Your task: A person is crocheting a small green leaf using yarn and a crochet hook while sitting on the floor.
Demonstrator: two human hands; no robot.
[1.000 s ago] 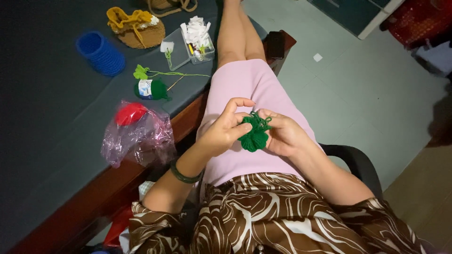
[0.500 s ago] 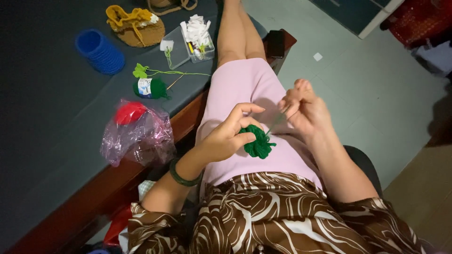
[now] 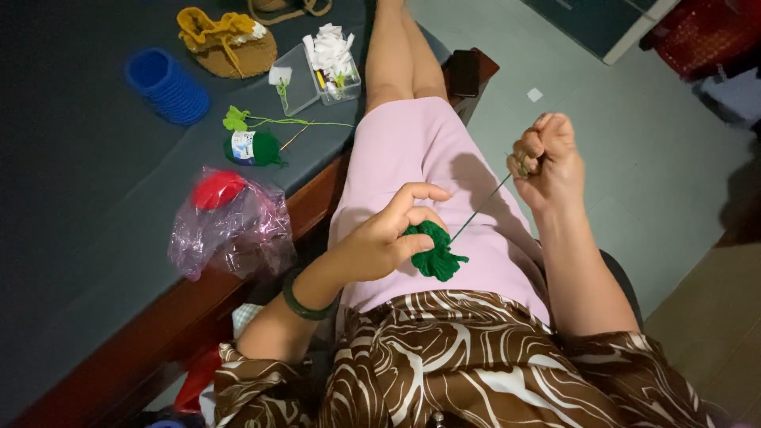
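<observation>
The left hand [image 3: 380,242] is clamped on a small green crocheted yarn piece [image 3: 434,250] over the pink-skirted lap, while the right hand [image 3: 547,158], at two o'clock from it, is closed in a fist on a taut green yarn strand [image 3: 479,210], perhaps with a needle. The stitch is being pulled tight. At ten o'clock, a green yarn ball [image 3: 254,147] lies on the dark worktop [image 3: 71,206].

- Green crocheted piece [image 3: 434,251]: small, dark green, ruffled and bunched, hanging over the pink lap, pinched at its top edge.
- Green yarn strand [image 3: 481,209]: thin and taut, running diagonally from the piece up to the raised fist.
</observation>
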